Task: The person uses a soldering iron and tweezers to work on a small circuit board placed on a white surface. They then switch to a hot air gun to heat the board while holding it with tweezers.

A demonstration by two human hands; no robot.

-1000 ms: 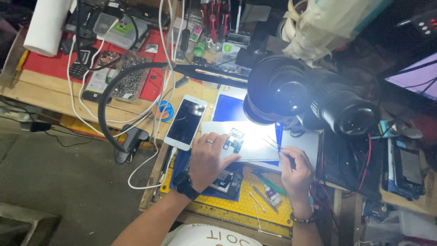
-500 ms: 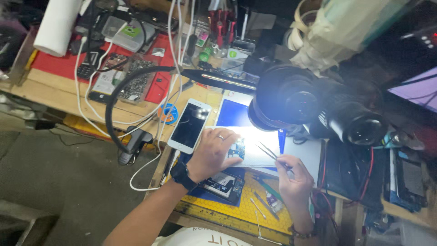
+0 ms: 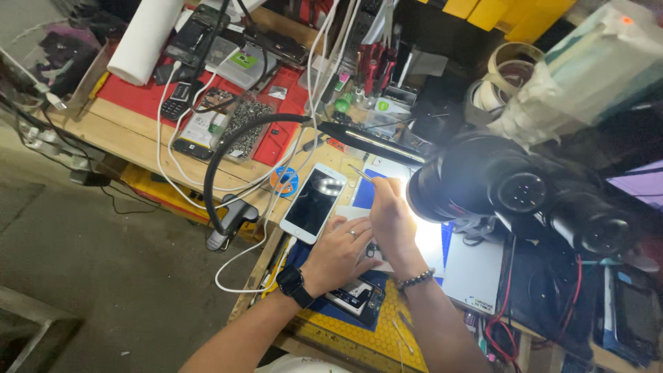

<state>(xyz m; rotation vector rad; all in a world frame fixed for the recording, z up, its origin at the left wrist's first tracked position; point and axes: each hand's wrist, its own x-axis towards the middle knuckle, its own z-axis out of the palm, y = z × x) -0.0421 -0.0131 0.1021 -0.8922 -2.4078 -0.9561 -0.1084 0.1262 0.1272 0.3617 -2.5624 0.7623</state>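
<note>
- Since the earlier frame, the right hand (image 3: 388, 214) has swung up and left across the work area: it was low and to the right of the microscope's lit patch, and now sits just beside the white smartphone, with the thin metal tweezers (image 3: 360, 173) pointing up and left.
- The landmark is the white rectangular smartphone with a dark glass screen (image 3: 314, 202), lying tilted on the wooden counter (image 3: 131, 135).
- The right hand, just right of the smartphone, pinches the tweezers between its fingertips; a dark bead bracelet (image 3: 416, 280) circles its wrist.
- The left hand (image 3: 342, 250), just below the smartphone, lies flat with its fingers spread, pressing down on the work under it; what it covers is hidden. It wears a ring and a black wristwatch (image 3: 295, 284).
- Below the smartphone, under that wrist, an opened dark phone body (image 3: 356, 298) rests on a yellow mat (image 3: 376, 331).
- Right of the smartphone stands the big black microscope (image 3: 514, 193) over a bright lit patch.
- Left of the smartphone curves a black flexible lamp arm (image 3: 222, 148).
</note>
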